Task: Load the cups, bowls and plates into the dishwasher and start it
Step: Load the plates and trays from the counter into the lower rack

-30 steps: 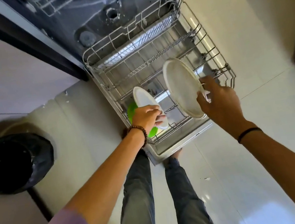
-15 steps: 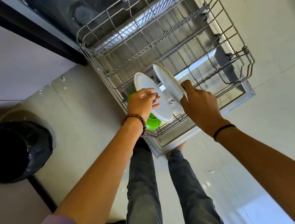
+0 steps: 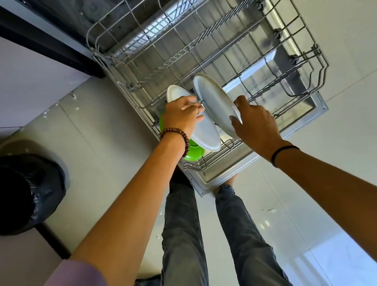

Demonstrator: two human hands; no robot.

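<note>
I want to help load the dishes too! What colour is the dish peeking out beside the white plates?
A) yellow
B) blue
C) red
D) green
D: a bright green dish peeks out beside the left white plate, which the left hand grips, while the right hand holds the right white plate.

The green bowl shows only slivers behind the left hand and left plate. The right hand covers the near rim of the right plate. The top edge cuts off the tub, and the left edge clips the bin.
</note>
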